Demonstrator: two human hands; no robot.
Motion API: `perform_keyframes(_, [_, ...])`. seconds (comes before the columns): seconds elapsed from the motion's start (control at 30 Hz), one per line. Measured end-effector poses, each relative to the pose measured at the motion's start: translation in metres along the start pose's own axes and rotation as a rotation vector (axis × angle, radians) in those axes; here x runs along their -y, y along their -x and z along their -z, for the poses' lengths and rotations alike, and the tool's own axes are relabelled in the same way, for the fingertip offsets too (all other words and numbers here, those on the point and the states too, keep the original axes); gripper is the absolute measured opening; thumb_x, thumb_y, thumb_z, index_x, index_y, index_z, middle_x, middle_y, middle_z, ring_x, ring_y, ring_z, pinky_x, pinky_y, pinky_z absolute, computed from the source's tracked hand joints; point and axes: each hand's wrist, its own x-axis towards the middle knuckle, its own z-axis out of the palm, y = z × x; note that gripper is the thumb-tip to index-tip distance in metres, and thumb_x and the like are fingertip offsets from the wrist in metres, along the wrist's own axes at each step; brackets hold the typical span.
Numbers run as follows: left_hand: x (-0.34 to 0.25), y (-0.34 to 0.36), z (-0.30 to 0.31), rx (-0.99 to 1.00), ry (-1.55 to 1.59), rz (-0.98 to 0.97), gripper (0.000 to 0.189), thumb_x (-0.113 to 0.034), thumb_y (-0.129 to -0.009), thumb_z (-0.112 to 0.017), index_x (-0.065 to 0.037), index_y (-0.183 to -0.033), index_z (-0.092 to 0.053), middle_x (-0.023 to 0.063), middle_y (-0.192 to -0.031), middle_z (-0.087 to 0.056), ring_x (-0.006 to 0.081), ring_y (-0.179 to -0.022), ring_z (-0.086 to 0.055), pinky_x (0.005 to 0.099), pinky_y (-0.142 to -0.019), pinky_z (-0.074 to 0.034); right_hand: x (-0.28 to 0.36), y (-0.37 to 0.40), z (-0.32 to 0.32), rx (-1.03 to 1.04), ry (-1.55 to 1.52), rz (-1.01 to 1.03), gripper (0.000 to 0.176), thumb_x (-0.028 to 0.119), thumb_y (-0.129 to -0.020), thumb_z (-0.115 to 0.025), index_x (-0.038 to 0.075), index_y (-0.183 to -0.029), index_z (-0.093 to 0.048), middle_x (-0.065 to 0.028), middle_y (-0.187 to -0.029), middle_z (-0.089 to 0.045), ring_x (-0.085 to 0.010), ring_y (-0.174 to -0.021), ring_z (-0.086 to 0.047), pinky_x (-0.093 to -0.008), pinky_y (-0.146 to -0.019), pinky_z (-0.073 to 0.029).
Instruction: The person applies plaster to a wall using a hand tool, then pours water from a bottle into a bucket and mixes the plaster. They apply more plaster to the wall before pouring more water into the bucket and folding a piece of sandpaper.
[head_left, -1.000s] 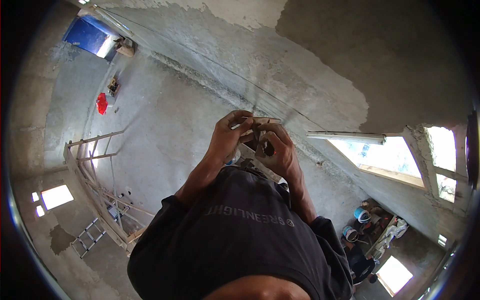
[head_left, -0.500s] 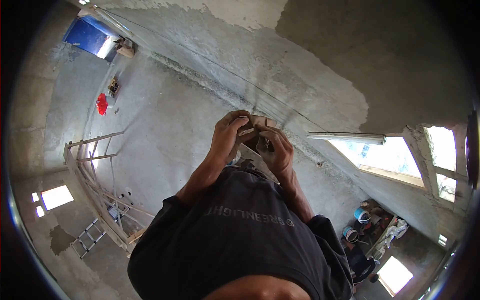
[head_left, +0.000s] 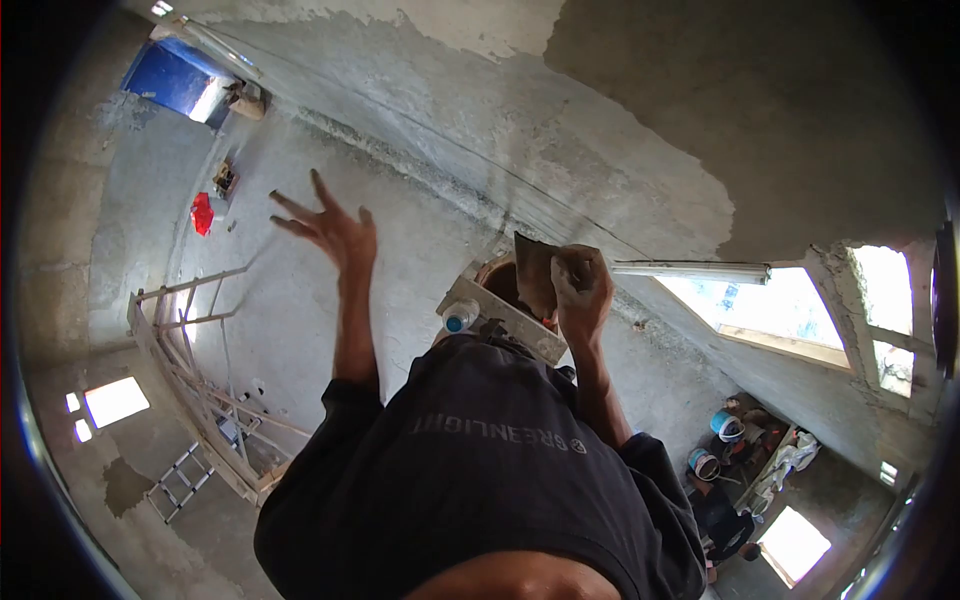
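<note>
My left hand (head_left: 343,238) is held out to the left over the floor, fingers spread, with nothing in it. In my right hand (head_left: 584,285), pinched between thumb and fingers, is a thin, slightly curved brown sheet (head_left: 537,272); its material is hard to make out. Below the sheet, in front of my body, a brown round container (head_left: 490,275) shows partly, set in or behind a pale board (head_left: 520,325). A bottle with a blue top (head_left: 458,317) stands at the board's left end.
A patchy plastered wall (head_left: 620,170) runs diagonally ahead, with a window opening (head_left: 760,315) at right. Wooden scaffolding (head_left: 190,390) and a ladder (head_left: 180,483) are at left. Buckets (head_left: 727,425) and a person (head_left: 725,525) are at lower right. A red item (head_left: 202,214) lies far left.
My left hand has let go of the brown sheet and swung out to the left, opening. The right hand keeps the sheet, now more unfolded, slightly further right.
</note>
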Motion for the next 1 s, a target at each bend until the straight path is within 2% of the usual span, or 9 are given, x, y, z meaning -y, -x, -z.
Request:
perform_keyframes(0.1, [0.032, -0.017, -0.023, 0.587, 0.988, 0.174, 0.046, 0.000, -0.073, -0.062, -0.004, -0.118, -0.051, 0.0188, -0.128, -0.047, 0.0314, -0.124, -0.041, 0.0470, -0.096, -0.039, 0.009, -0.005, 0.003, 0.029, -0.218, -0.192, 0.014, 0.006, -0.081, -0.063, 0.001, -0.093, -0.058, -0.0042, -0.084, -0.062, -0.0095, -0.080, -0.056, -0.0227, -0.072, -0.044])
perform_keyframes(0.13, [0.029, -0.006, -0.028, 0.545, 1.130, 0.248, 0.043, 0.000, -0.074, -0.060, -0.004, -0.116, -0.053, 0.0154, -0.122, -0.052, 0.0307, -0.116, -0.048, 0.0449, -0.088, -0.044, 0.005, -0.008, 0.004, 0.037, -0.221, -0.191, 0.014, 0.006, -0.081, -0.063, 0.001, -0.093, -0.058, -0.0042, -0.084, -0.062, -0.0095, -0.080, -0.056, -0.0227, -0.072, -0.044])
perform_keyframes(0.17, [0.021, 0.000, -0.021, 0.225, 0.853, -0.126, 0.036, -0.002, -0.075, -0.061, -0.004, -0.110, -0.056, 0.0120, -0.112, -0.058, 0.0287, -0.100, -0.058, 0.0395, -0.082, -0.047, -0.001, -0.010, 0.005, 0.066, -0.278, -0.259, 0.014, 0.007, -0.082, -0.062, 0.002, -0.095, -0.057, -0.0041, -0.086, -0.061, -0.0091, -0.079, -0.055, -0.0221, -0.072, -0.043])
perform_keyframes(0.23, [0.005, 0.009, -0.006, 0.186, 0.794, -0.471, 0.030, -0.007, -0.078, -0.063, -0.004, -0.107, -0.056, 0.0110, -0.104, -0.060, 0.0220, -0.085, -0.062, 0.0340, -0.077, -0.048, -0.005, -0.013, 0.003, 0.084, -0.335, -0.330, 0.014, 0.007, -0.083, -0.061, 0.002, -0.096, -0.057, -0.0041, -0.088, -0.061, -0.0088, -0.079, -0.054, -0.0215, -0.071, -0.043])
perform_keyframes(0.37, [-0.040, 0.054, 0.034, 1.395, 1.614, 0.101, 0.027, -0.026, -0.085, -0.064, -0.003, -0.100, -0.060, 0.0013, -0.080, -0.061, 0.0104, -0.074, -0.056, 0.0240, -0.068, -0.043, -0.002, -0.014, -0.001, 0.171, -0.633, -0.477, 0.013, 0.009, -0.086, -0.059, 0.004, -0.097, -0.055, -0.0048, -0.091, -0.061, -0.0077, -0.076, -0.054, -0.0195, -0.064, -0.043])
perform_keyframes(0.47, [-0.049, 0.071, 0.037, 1.633, 1.594, 0.320, 0.029, -0.028, -0.086, -0.062, -0.001, -0.097, -0.063, -0.0016, -0.078, -0.060, 0.0072, -0.071, -0.051, 0.0224, -0.063, -0.040, -0.005, -0.013, 0.001, 0.182, -0.703, -0.503, 0.012, 0.009, -0.086, -0.059, 0.004, -0.097, -0.055, -0.0047, -0.090, -0.061, -0.0077, -0.075, -0.055, -0.0188, -0.062, -0.043])
perform_keyframes(0.7, [-0.058, 0.071, 0.053, 1.244, 1.392, -0.088, 0.032, -0.030, -0.088, -0.059, 0.001, -0.089, -0.064, -0.0005, -0.069, -0.057, 0.0073, -0.061, -0.046, 0.0255, -0.053, -0.039, 0.007, -0.010, 0.004, 0.127, -0.470, -0.503, 0.015, 0.008, -0.084, -0.061, 0.002, -0.098, -0.055, -0.0061, -0.091, -0.062, -0.0083, -0.078, -0.056, -0.0200, -0.066, -0.044])
perform_keyframes(0.77, [-0.061, 0.075, 0.048, 0.869, 1.312, -0.242, 0.032, -0.029, -0.088, -0.059, 0.002, -0.088, -0.065, 0.0033, -0.066, -0.059, 0.0089, -0.059, -0.050, 0.0281, -0.052, -0.041, 0.003, -0.009, 0.001, 0.112, -0.364, -0.412, 0.015, 0.008, -0.085, -0.060, 0.002, -0.097, -0.056, -0.0054, -0.090, -0.062, -0.0081, -0.080, -0.055, -0.0201, -0.068, -0.044])
perform_keyframes(1.0, [-0.058, 0.075, 0.043, 1.105, 1.326, -0.066, 0.029, -0.026, -0.084, -0.064, 0.002, -0.090, -0.065, 0.0095, -0.072, -0.065, 0.0114, -0.064, -0.059, 0.0286, -0.057, -0.046, 0.015, -0.006, 0.000, 0.137, -0.179, -0.296, 0.017, 0.009, -0.084, -0.060, 0.000, -0.098, -0.057, -0.0056, -0.090, -0.062, -0.0091, -0.085, -0.056, -0.0215, -0.073, -0.044])
